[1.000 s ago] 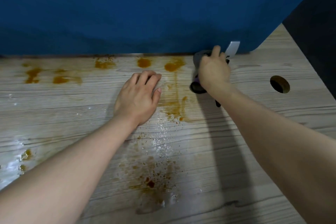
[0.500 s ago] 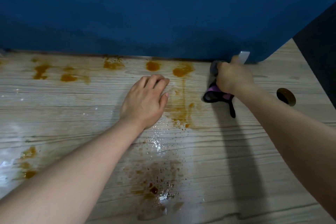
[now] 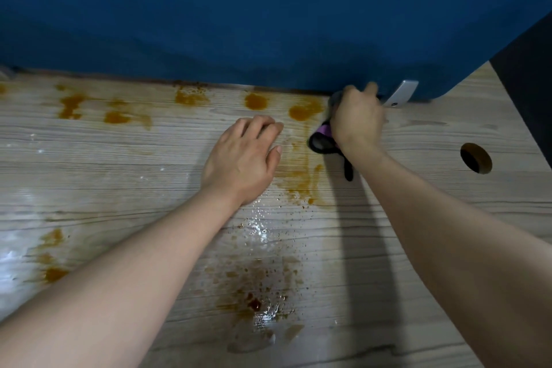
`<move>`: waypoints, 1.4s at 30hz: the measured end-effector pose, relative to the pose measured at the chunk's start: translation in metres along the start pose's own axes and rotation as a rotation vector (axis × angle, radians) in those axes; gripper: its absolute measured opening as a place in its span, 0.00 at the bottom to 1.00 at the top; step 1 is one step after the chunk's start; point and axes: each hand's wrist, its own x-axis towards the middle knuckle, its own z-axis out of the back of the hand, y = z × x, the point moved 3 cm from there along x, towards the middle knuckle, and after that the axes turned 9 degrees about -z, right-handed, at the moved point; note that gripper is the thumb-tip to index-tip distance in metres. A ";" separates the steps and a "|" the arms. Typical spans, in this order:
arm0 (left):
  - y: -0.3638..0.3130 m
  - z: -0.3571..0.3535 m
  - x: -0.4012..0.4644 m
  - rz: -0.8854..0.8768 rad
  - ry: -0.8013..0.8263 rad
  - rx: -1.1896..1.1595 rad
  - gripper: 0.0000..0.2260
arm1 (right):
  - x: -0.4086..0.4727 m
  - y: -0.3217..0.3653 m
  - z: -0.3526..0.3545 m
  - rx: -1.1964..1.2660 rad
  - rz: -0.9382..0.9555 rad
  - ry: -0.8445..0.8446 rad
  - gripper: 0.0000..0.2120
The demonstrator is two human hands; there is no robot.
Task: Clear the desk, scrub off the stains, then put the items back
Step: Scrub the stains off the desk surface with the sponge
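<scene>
Left hand (image 3: 242, 158) flat on desk (image 3: 89, 182); right hand (image 3: 357, 119) grips cloth (image 3: 321, 143).

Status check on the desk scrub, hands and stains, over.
Left hand flat on the desk. Right hand grips a dark cloth by the back edge. Orange stains not yet cleared. Nothing in the way.

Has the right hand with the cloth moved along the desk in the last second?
No. The right hand grips the cloth just right of the same orange stain as before.
</scene>
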 end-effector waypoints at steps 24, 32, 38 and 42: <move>-0.001 0.001 0.001 -0.013 0.004 0.025 0.19 | 0.011 -0.043 -0.001 0.071 0.224 0.036 0.12; -0.001 0.000 0.001 -0.011 -0.006 0.028 0.18 | -0.006 0.010 -0.013 0.113 0.429 -0.013 0.10; -0.001 0.001 0.001 -0.011 0.006 0.026 0.18 | 0.006 -0.027 -0.005 0.121 0.427 0.019 0.12; -0.001 0.000 0.001 -0.015 -0.009 0.026 0.18 | 0.001 -0.022 -0.004 0.228 0.336 -0.030 0.08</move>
